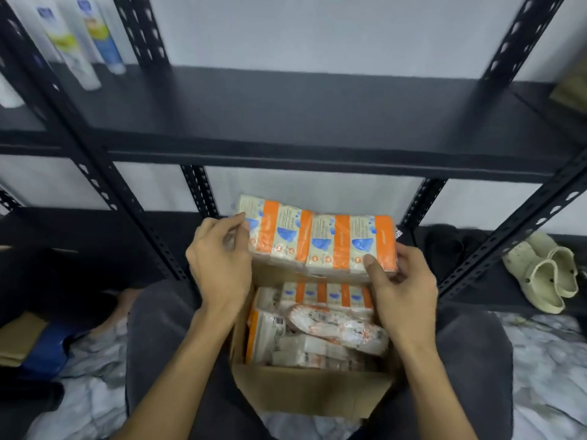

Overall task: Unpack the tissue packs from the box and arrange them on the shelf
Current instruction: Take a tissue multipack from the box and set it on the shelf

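Head view: the person sits with an open cardboard box (305, 389) between the knees, many tissue packs (320, 331) left inside. The left hand (219, 265) and right hand (403, 290) hold one multi-pack (317, 241) just above the box, fingers (370, 265) pinching its ends. Step in hand: the lift-out, early in the task. Next move likely calls for raising the pack onto the black shelf (286, 119) above, level and squared. Room: two bottles (89, 36) on the shelf's left, pale clogs (546, 274) on a lower board at right, marbled floor (546, 360).
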### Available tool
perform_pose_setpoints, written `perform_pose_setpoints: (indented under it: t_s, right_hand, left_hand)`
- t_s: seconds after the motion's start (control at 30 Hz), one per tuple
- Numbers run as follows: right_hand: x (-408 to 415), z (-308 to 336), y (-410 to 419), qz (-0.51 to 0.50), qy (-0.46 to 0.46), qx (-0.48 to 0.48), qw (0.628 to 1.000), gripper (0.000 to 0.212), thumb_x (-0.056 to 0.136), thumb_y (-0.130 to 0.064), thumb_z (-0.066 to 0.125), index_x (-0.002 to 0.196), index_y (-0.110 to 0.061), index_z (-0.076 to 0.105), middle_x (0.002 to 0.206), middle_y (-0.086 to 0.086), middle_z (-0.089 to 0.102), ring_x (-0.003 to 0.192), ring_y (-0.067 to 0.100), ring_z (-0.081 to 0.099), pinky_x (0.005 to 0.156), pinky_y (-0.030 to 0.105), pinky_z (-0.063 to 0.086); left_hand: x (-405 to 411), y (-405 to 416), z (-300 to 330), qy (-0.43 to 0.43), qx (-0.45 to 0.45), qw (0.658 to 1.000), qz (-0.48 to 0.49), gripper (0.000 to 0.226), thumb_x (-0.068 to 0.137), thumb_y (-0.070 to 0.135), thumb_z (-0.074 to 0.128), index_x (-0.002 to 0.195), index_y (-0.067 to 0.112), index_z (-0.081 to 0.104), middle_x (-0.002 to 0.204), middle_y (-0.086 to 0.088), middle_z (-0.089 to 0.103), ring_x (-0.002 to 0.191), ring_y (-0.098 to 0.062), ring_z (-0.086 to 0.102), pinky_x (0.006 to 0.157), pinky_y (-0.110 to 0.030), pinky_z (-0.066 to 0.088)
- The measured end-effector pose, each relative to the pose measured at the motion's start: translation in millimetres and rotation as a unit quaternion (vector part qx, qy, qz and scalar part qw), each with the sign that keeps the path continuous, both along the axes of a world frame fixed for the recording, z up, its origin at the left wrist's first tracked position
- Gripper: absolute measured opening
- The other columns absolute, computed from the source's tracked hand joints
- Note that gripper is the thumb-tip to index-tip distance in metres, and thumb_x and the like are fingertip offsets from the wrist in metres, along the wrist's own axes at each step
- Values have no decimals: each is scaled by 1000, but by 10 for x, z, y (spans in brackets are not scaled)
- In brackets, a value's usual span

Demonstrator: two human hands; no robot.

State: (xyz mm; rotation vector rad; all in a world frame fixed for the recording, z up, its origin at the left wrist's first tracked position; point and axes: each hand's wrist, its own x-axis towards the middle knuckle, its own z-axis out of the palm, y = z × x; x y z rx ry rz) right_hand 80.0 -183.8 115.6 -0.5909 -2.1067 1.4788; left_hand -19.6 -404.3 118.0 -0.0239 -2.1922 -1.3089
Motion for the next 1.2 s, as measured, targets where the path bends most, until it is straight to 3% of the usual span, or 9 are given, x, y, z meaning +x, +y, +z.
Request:
perform_pose_setpoints:
  t_s: [0.1, 0.27, 0.4, 0.5, 0.63, 0.77, 0.9, 1.07, 1.2]
  right_hand:
    - [31, 482, 7, -1, 56, -4, 998, 28, 88, -26, 75, 110, -34, 58, 100, -18, 72, 93, -4, 69, 76, 21, 55]
    - [-25, 1198, 74, 3, 150, -27, 988, 25, 86, -22, 77, 106, -28, 63, 93, -24, 74, 88, -7, 69, 69, 6, 51]
    - [-406, 1498, 238, -6, 185, -3, 983, 29, 87, -22, 77, 112, -19, 63, 97, -14, 75, 90, -2, 71, 72, 14, 55]
    - [-852, 1580, 399, -14, 175, 20, 984, 31, 87, -24, 78, 114, -16, 64, 101, -7, 75, 90, 4, 72, 76, 25, 58]
    - [-1311, 1573, 508, -19, 120, 62, 991, 26, 89, -23, 76, 110, -13, 62, 98, -7, 68, 80, -4, 63, 57, 4, 45]
    - [-1517, 1372, 593, -13, 15, 92, 996, 29, 93, -32, 69, 110, -9, 60, 101, 0, 70, 79, 6, 64, 50, 8, 40]
    - [-1507, 1347, 727, 2, -33, 119, 992, 37, 91, -46, 68, 100, -11, 60, 88, -7, 65, 77, 1, 61, 51, 13, 39]
    - [-1733, 1482, 948, -23, -21, 151, 988, 48, 88, -59, 63, 101, -13, 59, 102, 1, 62, 86, 13, 61, 58, 25, 44]
    - [-2071, 1551, 1005, 6, -35, 155, 987, 33, 86, -44, 66, 109, -22, 59, 118, -1, 55, 107, 21, 59, 83, 43, 57]
  left_hand:
    - [-19, -46, 535, 44, 33, 998, -3, 14, 92, 15, 74, 106, 13, 78, 93, 4, 71, 76, -1, 66, 69, -6, 47]
    - [-65, -23, 1305, 116, 110, 987, -32, 11, 91, 15, 76, 102, 14, 78, 92, 4, 73, 82, -5, 70, 68, -10, 50]
    - [-433, 116, 1627, 138, 119, 983, -32, 12, 91, 18, 75, 102, 15, 78, 92, 7, 75, 83, -3, 71, 72, -14, 54]
    - [-949, 257, 1659, 98, 75, 992, -12, 15, 92, 22, 73, 104, 16, 78, 92, 9, 75, 84, -3, 70, 77, -18, 58]
    - [-1503, 437, 1574, 23, 32, 999, 1, 16, 94, 21, 69, 106, 15, 78, 97, 3, 77, 90, -12, 72, 78, -24, 57]
    - [-1748, 511, 1454, -62, -38, 997, -16, 25, 97, 19, 61, 118, 16, 75, 111, -2, 76, 98, -20, 71, 82, -32, 59]
    - [-1807, 452, 1477, -86, -29, 993, -69, 34, 98, 22, 63, 129, 12, 67, 123, -5, 70, 112, -20, 66, 84, -23, 50]
    - [-1398, 656, 1359, -37, -73, 996, -32, 70, 94, 40, 65, 152, 13, 36, 156, -10, 40, 147, -28, 31, 119, -48, 31]
    - [-1074, 1091, 1185, -137, -26, 979, -151, 102, 95, 64, 51, 161, 17, -11, 168, -8, -18, 155, -28, -15, 126, -51, -4]
